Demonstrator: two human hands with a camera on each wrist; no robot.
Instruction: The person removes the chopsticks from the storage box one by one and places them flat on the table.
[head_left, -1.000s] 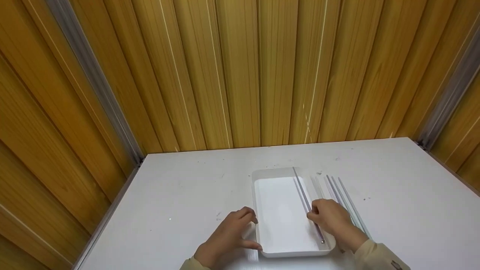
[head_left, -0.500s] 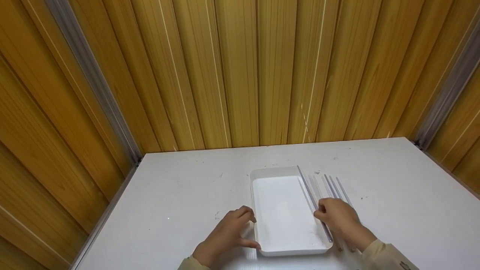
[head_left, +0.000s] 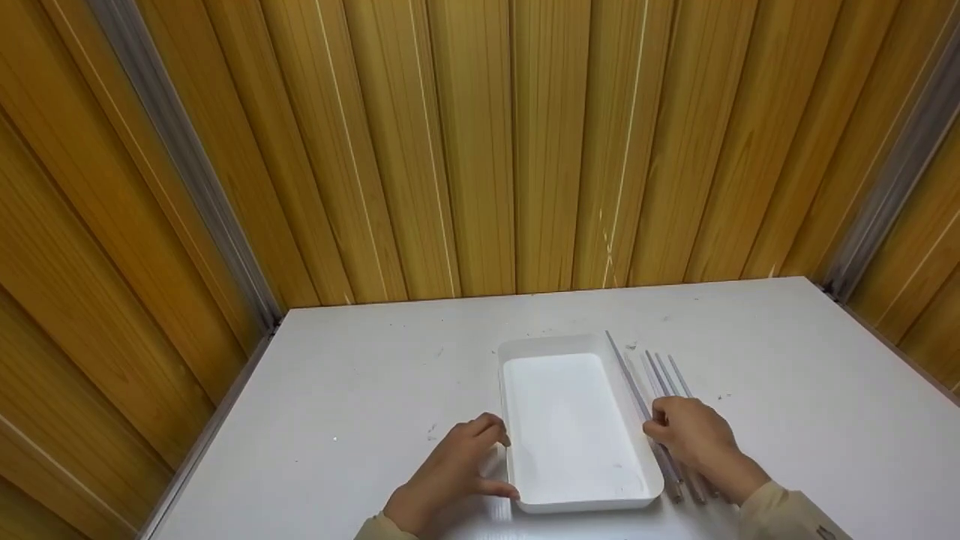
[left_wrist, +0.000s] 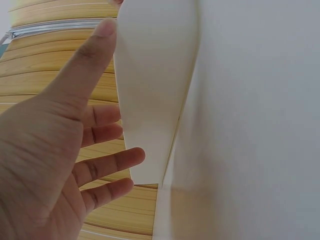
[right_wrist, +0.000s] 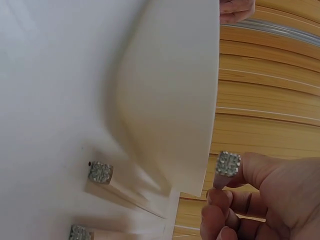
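My right hand (head_left: 697, 435) pinches a slim, pale metallic chopstick (head_left: 627, 367) between thumb and fingers. In the right wrist view, the square glittery end of this chopstick (right_wrist: 228, 164) stands higher than the ones on the table. It runs along the outside of the right rim of a shallow white rectangular tray (head_left: 589, 505). My left hand (head_left: 457, 459) is at the tray's near left side, thumb at the corner and fingers spread along the wall. Several more chopsticks (head_left: 679, 371) lie side by side right of the tray, partly hidden by my right hand.
The white table (head_left: 390, 382) carries the tray and chopsticks, with small dark marks on its top. Yellow wood-patterned panels (head_left: 480, 150) rise behind it and at both sides. Grey metal posts (head_left: 202, 172) stand at the corners.
My right hand has carried the chopstick rightward, from over the tray's inside across its right rim to the outside. The left hand has stayed at the tray's left side.
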